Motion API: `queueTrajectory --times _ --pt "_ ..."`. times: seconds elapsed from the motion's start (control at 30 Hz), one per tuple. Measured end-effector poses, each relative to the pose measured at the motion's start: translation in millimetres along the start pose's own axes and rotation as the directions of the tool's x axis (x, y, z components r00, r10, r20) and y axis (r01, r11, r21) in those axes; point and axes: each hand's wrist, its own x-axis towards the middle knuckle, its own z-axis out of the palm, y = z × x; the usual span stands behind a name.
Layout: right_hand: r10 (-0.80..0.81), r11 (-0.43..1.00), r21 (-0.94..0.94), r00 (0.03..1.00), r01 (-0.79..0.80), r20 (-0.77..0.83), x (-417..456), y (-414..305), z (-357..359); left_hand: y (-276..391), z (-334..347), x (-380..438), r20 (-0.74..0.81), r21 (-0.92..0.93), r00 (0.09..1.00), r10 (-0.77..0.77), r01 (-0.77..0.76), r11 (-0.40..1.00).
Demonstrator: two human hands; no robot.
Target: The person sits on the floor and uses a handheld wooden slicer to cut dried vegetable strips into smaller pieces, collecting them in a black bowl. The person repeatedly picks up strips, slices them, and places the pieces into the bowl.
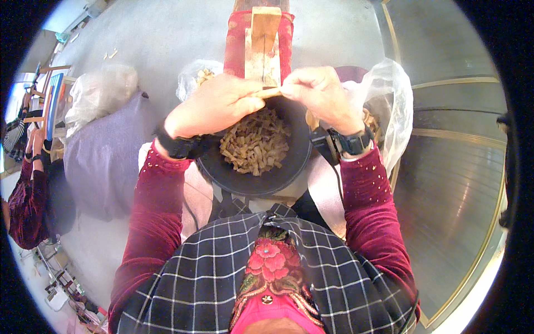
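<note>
Between my two hands stretches a thin pale stick-like strip [267, 92], whose material I cannot make out. My left hand [215, 104] grips one end, thumb along it. The fingertips of my right hand [323, 96] pinch the other end. Beneath them stands a round black tub [254, 188] holding a heap of short brownish cut pieces [258, 150]. Just beyond the strip lies a wooden board [263, 62] with an upright wooden block [266, 23] at its far end. A red cloth [235, 50] is under the board.
A clear plastic bag [392, 100] with pale pieces stands right of the tub. Another small bag [204, 75] sits at the left. Further left are a purple-grey cloth-covered bundle [110, 154], a whitish sack [104, 87] and a person's sleeve [29, 217]. Dark panels [450, 179] run along the right.
</note>
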Motion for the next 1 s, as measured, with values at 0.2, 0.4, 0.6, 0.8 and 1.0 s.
queueTrajectory --times 0.2,0.4,0.6,0.8,1.0 --pt "-0.160 0.947 -0.297 0.981 0.122 -0.106 22 13 -15 -26 2 11 -0.232 0.075 0.969 -0.083 0.102 0.992" --pt "-0.175 0.929 -0.368 0.920 0.037 -0.350 69 44 -9 -45 5 41 -0.526 0.173 0.838 -0.148 0.275 0.946" --pt "-0.155 0.785 -0.613 0.930 -0.088 -0.333 84 60 -4 -52 10 45 -0.486 0.177 0.841 -0.236 0.359 0.916" --pt "-0.119 0.675 -0.715 0.930 -0.182 -0.349 67 36 -9 -34 0 31 -0.367 0.296 0.870 -0.328 0.444 0.846" --pt "0.275 0.670 0.688 0.954 -0.279 0.119 28 0 46 10 36 19 -0.281 -0.735 0.813 -0.509 0.159 0.659"
